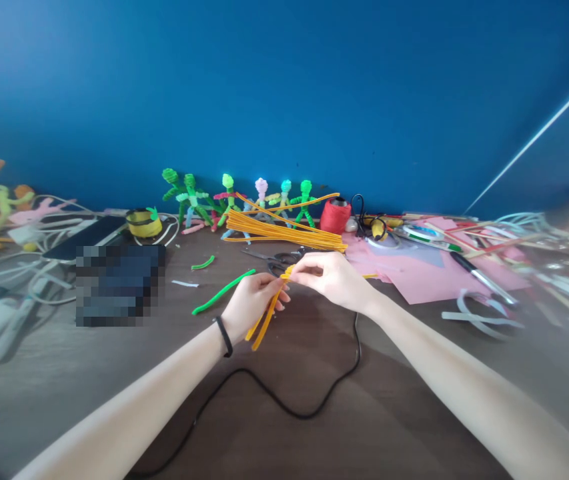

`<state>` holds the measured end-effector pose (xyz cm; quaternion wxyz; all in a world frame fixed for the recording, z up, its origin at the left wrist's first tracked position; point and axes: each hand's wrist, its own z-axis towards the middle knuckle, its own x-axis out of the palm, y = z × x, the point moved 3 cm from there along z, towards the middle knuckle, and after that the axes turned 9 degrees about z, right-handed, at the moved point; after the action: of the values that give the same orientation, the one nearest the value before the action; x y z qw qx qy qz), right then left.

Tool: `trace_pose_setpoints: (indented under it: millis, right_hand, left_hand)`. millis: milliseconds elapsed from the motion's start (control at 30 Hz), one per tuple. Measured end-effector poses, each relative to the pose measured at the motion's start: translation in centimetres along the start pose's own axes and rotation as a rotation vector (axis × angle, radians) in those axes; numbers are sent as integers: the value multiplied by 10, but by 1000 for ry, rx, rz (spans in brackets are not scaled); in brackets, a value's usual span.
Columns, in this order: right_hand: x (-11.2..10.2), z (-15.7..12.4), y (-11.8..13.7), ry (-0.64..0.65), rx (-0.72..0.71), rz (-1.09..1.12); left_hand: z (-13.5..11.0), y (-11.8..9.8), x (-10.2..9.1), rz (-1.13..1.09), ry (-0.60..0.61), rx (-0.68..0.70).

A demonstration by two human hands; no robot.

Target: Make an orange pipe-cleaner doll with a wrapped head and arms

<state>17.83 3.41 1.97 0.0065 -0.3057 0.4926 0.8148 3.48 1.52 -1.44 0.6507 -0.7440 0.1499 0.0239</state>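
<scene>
From where I stand, both hands meet near the middle of the surface (284, 450), on the orange stems (263, 325). The left hand (249, 303) pinches them between thumb and fingers, likely to steady them, its other fingers curled loosely behind. The right hand (327, 275) pinches the upper end between thumb and fingertips, and that end looks coiled, though the fingers hide much of it. The loose tails hang toward 7 o'clock, slightly splayed.

Taking the hands as the dial's centre, a sheaf of straight orange stems (284, 230) lies at 12, probably there to be within easy reach. Scissors (279, 261) lie just beyond the fingers, partly hidden. Past them, from 11 to 12, little figures (305, 200) of twisted, fuzzy stems stand near the blue wall (284, 87), perhaps set back to keep them out of the way; their heads are tight, ribbed coils.

A soft green stem (221, 293) lies between 8 and 9. At 1 there's a rounded red spool (335, 217); at 3, flat, smooth pink paper (421, 280). A slick black cable (284, 408) snakes around 6.
</scene>
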Motion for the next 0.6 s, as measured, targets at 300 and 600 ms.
trace_pose_setpoints:
  millis: [300, 600]
  right_hand:
    - [3, -1, -1, 6, 37, 90]
    - [6, -1, -5, 70, 151, 137]
  left_hand:
    - [0, -1, 1, -111, -23, 8]
    - [4, 0, -3, -86, -75, 112]
